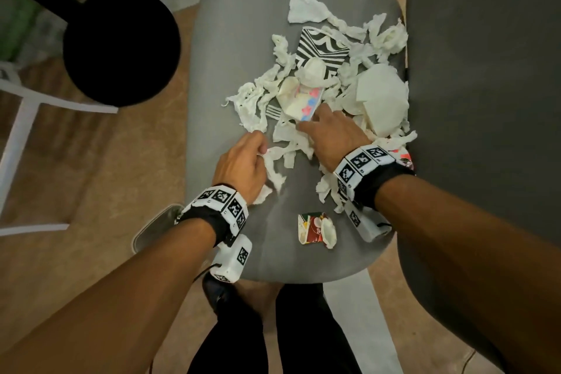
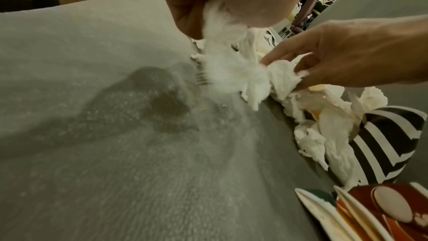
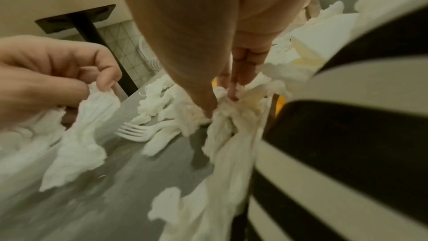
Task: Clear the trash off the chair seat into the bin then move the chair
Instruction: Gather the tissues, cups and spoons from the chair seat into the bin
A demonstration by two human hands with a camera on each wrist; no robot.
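Observation:
Torn white tissue (image 1: 264,94) litters the grey chair seat (image 1: 236,39), together with a flattened black-and-white striped cup (image 1: 318,48), a pastel-printed cup (image 1: 303,100), a crushed white cup (image 1: 382,97), a white plastic fork (image 3: 136,131) and a crushed red-and-green cup (image 1: 315,229) near the front edge. My left hand (image 1: 261,149) pinches a tissue strip (image 3: 92,109) at the pile's left side. My right hand (image 1: 306,127) reaches into the pile; thumb and fingers pinch a tissue wad (image 2: 282,72).
The chair's dark grey back (image 1: 485,100) rises on the right. On the floor to the left are a black round base with a pole (image 1: 121,45) and white chair legs (image 1: 18,136). A pale rounded container (image 1: 154,228) shows beside my left wrist.

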